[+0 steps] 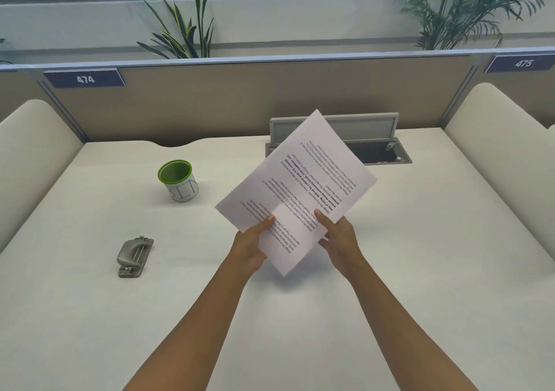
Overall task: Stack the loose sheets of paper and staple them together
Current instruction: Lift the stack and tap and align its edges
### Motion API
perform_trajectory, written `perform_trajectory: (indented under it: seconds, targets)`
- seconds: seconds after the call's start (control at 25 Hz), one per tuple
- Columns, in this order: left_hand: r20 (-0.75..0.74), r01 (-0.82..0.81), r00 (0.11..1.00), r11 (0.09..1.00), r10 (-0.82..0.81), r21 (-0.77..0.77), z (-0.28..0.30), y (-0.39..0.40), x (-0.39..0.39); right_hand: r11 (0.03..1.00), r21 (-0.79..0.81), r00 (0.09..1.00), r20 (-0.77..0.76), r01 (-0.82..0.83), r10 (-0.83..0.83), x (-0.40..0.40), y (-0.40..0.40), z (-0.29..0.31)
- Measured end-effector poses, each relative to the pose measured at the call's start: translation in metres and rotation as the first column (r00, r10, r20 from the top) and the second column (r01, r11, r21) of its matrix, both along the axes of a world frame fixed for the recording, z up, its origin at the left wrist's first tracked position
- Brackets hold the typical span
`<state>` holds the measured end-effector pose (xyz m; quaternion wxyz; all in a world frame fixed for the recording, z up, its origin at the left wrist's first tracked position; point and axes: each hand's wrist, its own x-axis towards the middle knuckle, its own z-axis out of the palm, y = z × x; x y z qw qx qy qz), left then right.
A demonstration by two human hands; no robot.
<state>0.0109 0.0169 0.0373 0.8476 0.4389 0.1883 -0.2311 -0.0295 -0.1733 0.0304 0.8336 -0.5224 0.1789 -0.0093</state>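
Observation:
A stack of white printed sheets of paper [303, 180] is held up above the desk, tilted, with its text upside down to me. My left hand [250, 245] grips the stack's lower left edge, thumb on top. My right hand [338, 242] grips the lower right edge, thumb on the printed side. The sheets overlap closely, and a slightly offset edge shows near my hands. A grey metal stapler [134, 257] lies on the white desk [90, 315] to the left, apart from both hands.
A white cup with a green rim [177, 180] stands at the middle left of the desk. An open grey cable hatch [378, 150] sits behind the paper at the back. Beige partitions [210, 102] wall in the desk, with plants beyond them.

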Motion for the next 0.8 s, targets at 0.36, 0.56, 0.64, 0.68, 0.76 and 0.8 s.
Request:
perform_trajectory:
  seconds: [0.36,0.56,0.64,0.68,0.76,0.8]
  targets:
    - [0.016,0.141,0.99,0.989,-0.142,0.045,0.011,0.041,0.009,0.917,-0.398,0.999,0.052,0.023,-0.003,0.009,-0.03,0.001]
    - [0.103,0.365,0.901,0.863,-0.422,0.349,0.024,0.052,0.026,0.818,-0.573,0.993,0.064,-0.049,0.104,0.007,-0.034,0.005]
    - [0.174,0.322,0.886,0.84,-0.43,0.436,0.027,0.042,0.027,0.799,-0.599,0.989,0.085,-0.046,0.121,0.008,-0.027,0.007]
    - [0.215,0.259,0.9,0.86,-0.38,0.439,0.03,0.035,0.025,0.791,-0.611,0.986,0.109,-0.033,0.125,0.008,-0.022,0.008]
    - [0.281,0.14,0.917,0.889,-0.282,0.435,0.032,0.025,0.024,0.78,-0.626,0.982,0.158,0.017,0.105,0.01,-0.016,0.008]
    - [0.317,0.097,0.912,0.888,-0.26,0.449,0.032,0.021,0.025,0.777,-0.628,0.98,0.176,0.041,0.09,0.011,-0.014,0.009]
